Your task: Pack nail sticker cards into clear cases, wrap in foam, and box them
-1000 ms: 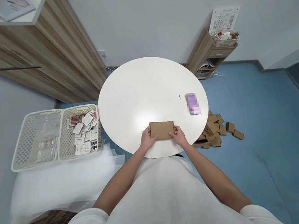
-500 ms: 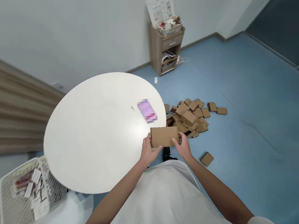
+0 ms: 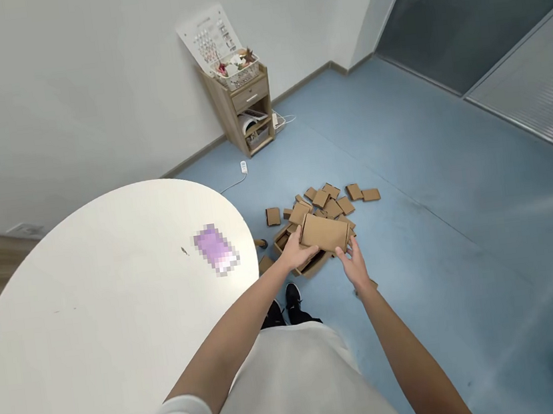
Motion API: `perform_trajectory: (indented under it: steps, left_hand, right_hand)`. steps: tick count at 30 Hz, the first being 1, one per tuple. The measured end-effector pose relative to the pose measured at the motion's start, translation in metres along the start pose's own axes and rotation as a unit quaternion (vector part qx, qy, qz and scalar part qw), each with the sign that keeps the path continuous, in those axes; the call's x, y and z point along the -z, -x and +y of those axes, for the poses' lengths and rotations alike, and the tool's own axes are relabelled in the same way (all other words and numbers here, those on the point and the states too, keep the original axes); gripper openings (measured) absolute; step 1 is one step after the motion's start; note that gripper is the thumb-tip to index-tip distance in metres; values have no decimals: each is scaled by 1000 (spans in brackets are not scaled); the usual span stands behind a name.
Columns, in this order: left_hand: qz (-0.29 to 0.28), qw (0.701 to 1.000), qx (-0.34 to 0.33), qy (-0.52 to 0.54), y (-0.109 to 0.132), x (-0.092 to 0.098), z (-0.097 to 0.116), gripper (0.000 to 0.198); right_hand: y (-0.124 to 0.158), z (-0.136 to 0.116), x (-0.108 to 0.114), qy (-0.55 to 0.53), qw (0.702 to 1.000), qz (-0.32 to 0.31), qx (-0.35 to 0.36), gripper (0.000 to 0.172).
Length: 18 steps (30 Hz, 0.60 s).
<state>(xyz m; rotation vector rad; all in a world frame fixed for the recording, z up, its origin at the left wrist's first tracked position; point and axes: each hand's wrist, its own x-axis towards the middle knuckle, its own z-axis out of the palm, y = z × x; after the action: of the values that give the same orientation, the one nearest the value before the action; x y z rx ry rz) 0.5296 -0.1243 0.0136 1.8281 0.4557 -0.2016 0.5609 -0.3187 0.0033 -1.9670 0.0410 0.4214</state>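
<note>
Between my two hands I hold a closed brown cardboard box (image 3: pixel 324 232), tilted slightly down to the right. My left hand (image 3: pixel 298 250) grips its left end, thumb along the near edge. At the right end, my right hand (image 3: pixel 354 261) is closed on it, thumb at the near corner. Below and beyond the held box, a heap of small cardboard boxes (image 3: pixel 333 208) lies on the floor. Partly covered by my hands and the held box is a larger open carton (image 3: pixel 314 266) at the heap's near side.
A round white table (image 3: pixel 115 287) stands at my left, with a blurred purple item (image 3: pixel 216 248) on it. By the wall is a wooden cabinet (image 3: pixel 248 99) topped with a basket (image 3: pixel 238 70). A white power strip (image 3: pixel 244 167) and its cord lie on the blue floor (image 3: pixel 440 267).
My view has turned to the right. Both hands carry the cardboard box away from the table edge, over the heap on the floor, and it now tilts.
</note>
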Motion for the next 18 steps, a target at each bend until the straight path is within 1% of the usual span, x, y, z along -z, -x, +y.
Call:
perform_trajectory:
  steps: [1, 3, 4, 5, 7, 10, 13, 16, 18]
  left_hand:
    - [-1, 1000, -15, -1, -1, 1, 1, 94]
    - [-1, 1000, -22, -19, 6, 6, -1, 95]
    - [0, 999, -16, -28, 13, 9, -5, 94]
    - [-10, 999, -5, -40, 21, 12, -9, 93]
    - [-2, 998, 11, -58, 40, 20, -22, 92]
    - [34, 997, 28, -63, 69, 30, -42, 88]
    - [87, 993, 38, -63, 95, 40, -57, 81]
    - [144, 986, 47, -70, 119, 50, -68, 66]
    - [176, 979, 63, -76, 136, 59, -75, 57]
  right_hand:
    - [0, -1, 0, -3, 1000, 3, -1, 80]
    - [5, 2, -6, 3, 1000, -3, -12, 84]
    - [8, 4, -10, 10, 1000, -18, -18, 85]
    - [13, 8, -16, 9, 999, -38, -22, 86]
    - [21, 14, -28, 1, 997, -78, -29, 86]
    - [31, 19, -46, -3, 992, -128, -21, 81]
    - [36, 17, -64, 9, 988, -154, 2, 73]
    - [39, 6, -84, 57, 981, -180, 43, 67]
    - [40, -8, -100, 98, 969, -211, 84, 63]
